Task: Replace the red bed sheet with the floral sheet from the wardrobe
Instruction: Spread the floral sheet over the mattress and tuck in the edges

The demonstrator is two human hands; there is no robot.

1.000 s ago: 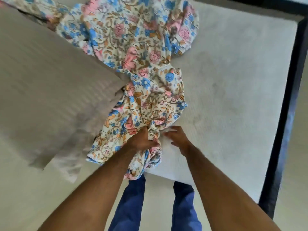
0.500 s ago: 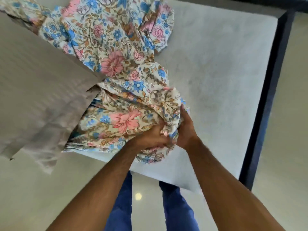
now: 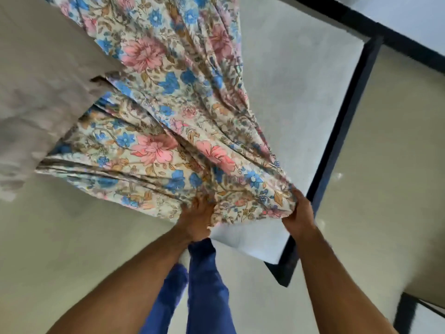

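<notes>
Both fists bunch the cream floral cotton sheet [image 3: 168, 131]: left hand [image 3: 198, 216], right hand [image 3: 299, 216]. Beyond them, folds risk snagging under the grey pillow [image 3: 41, 75], dragging it off the white mattress [image 3: 296, 97].

a bare white mattress [image 3: 296, 97] sits in a dark bed frame [image 3: 342, 131] above a glossy pale tiled floor [image 3: 385, 165] catching soft daylight. a beige striped cloth [image 3: 41, 75] fills the left.

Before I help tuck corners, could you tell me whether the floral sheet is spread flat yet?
Not yet: the floral cotton sheet hangs bunched in folds, gripped by left hand and right hand.
</notes>
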